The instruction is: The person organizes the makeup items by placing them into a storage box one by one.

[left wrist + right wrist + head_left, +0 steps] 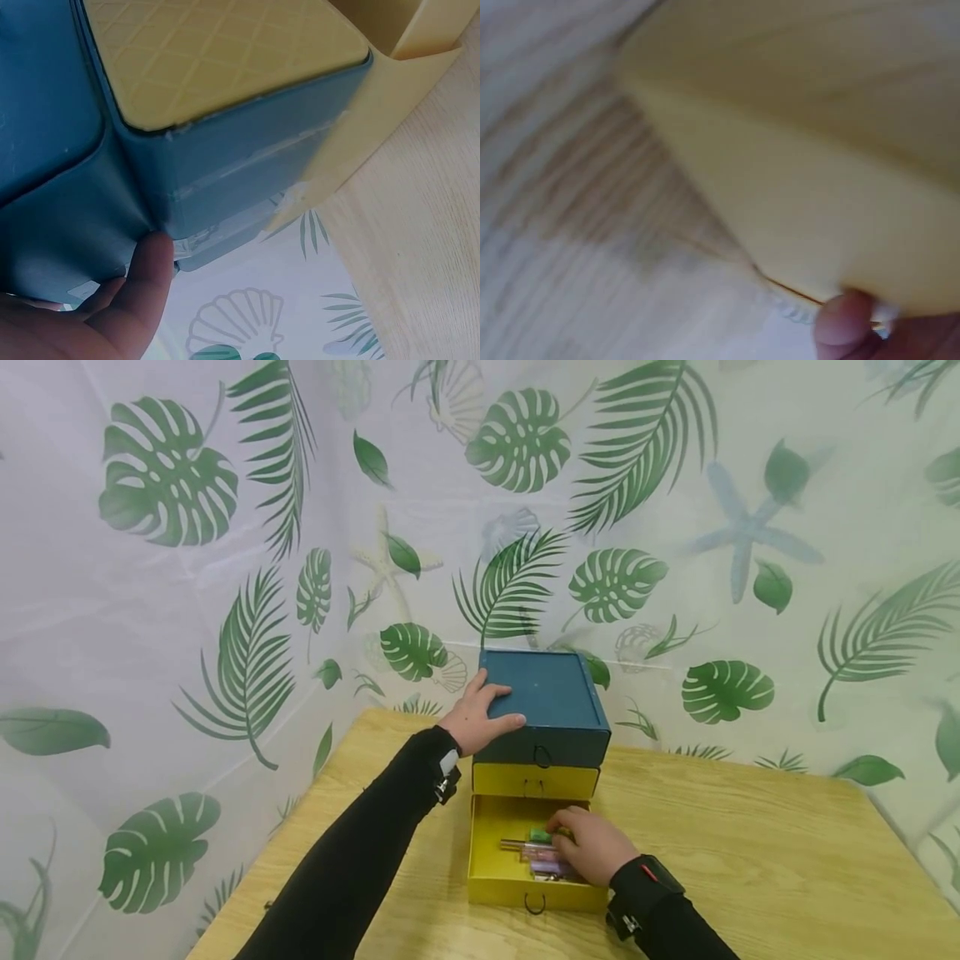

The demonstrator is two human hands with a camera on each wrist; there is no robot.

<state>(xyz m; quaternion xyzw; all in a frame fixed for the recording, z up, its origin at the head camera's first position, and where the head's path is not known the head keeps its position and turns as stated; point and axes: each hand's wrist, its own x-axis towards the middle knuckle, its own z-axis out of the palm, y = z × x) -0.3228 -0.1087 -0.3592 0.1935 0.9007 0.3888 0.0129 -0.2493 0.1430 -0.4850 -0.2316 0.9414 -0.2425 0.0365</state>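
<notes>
A small chest of drawers has a dark blue top section point(543, 689) and a yellow drawer front point(510, 779) below it. At the bottom, a yellow drawer point(483, 852) is pulled out, with several slim tubes or sticks inside: green point(538, 836), pink point(531, 854) and purple point(543, 867). My left hand point(480, 714) rests on the top's left edge, fingers spread; in the left wrist view a thumb point(150, 277) lies by the blue side. My right hand point(592, 843) is in the drawer with bent fingers over these items. Its grip is hidden; the right wrist view is blurred.
The chest stands on a wood-grain table point(720, 835). A leaf-print sheet point(645, 527) hangs behind and to the left. Thin ring pulls sit on the drawer fronts, one on the pulled-out drawer point(535, 906). A small dark object point(268, 905) lies by the left sleeve.
</notes>
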